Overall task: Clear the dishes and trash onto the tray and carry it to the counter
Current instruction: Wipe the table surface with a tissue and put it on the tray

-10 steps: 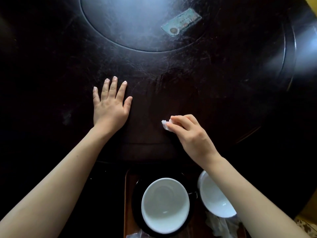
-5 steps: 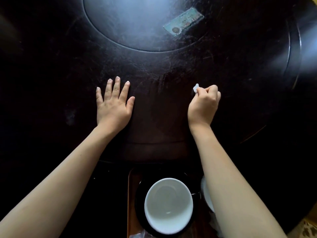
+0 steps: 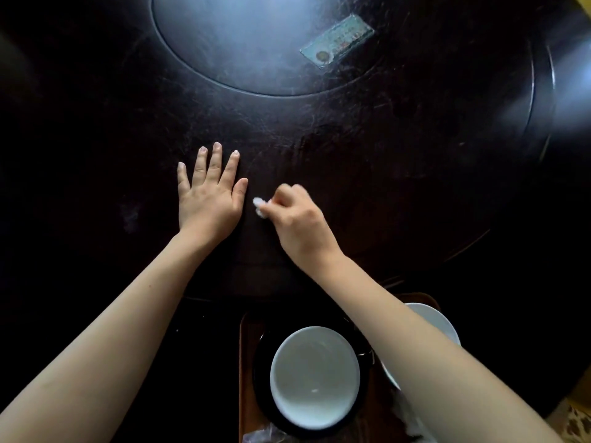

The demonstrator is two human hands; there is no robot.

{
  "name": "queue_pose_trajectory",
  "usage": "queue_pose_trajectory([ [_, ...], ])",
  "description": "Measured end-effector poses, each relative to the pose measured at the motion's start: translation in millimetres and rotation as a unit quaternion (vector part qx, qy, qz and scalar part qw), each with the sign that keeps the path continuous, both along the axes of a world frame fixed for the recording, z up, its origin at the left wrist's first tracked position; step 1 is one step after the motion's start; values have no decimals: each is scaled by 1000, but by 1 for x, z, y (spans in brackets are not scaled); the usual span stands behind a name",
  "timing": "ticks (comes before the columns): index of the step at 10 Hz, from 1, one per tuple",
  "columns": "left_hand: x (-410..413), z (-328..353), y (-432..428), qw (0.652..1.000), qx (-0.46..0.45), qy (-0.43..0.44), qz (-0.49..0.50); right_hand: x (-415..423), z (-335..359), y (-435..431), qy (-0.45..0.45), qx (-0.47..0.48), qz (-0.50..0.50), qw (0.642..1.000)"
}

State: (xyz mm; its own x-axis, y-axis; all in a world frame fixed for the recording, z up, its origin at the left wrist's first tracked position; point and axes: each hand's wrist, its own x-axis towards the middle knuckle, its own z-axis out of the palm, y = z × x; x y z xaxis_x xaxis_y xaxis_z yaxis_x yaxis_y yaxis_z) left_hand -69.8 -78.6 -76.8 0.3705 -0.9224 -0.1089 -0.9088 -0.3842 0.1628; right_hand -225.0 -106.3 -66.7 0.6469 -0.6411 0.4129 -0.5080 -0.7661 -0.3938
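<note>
Two bare forearms, no sleeves in view. No rings, watch or bracelet. Left hand [image 3: 209, 199]: short, pale, unpainted nails. Right hand [image 3: 300, 223]: blurred, nails not visible.

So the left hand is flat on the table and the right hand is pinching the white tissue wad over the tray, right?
Not over the tray. In the head view the right hand pinches the tissue wad over the dark table, beside the flat left hand. The tray sits nearer the person.
</note>
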Motion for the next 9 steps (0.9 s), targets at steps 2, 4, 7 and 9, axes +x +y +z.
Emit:
queue_pose_trajectory([
  [2, 1, -1, 1, 1000, -5, 0, -4, -70, 4, -19, 26, -55, 85, 994],
  [4, 1, -1, 0, 1000, -9, -4, -2, -105, 3, -60, 4, -31, -256, 966],
  [7, 0, -1, 0, 1000, -6, -5, 1, -68, 8, 42, 11, -16, 6, 1000],
  [9, 0, -1, 0, 1000, -8, -5, -4, -123, 9, -11, 33, -53, -40, 997],
])
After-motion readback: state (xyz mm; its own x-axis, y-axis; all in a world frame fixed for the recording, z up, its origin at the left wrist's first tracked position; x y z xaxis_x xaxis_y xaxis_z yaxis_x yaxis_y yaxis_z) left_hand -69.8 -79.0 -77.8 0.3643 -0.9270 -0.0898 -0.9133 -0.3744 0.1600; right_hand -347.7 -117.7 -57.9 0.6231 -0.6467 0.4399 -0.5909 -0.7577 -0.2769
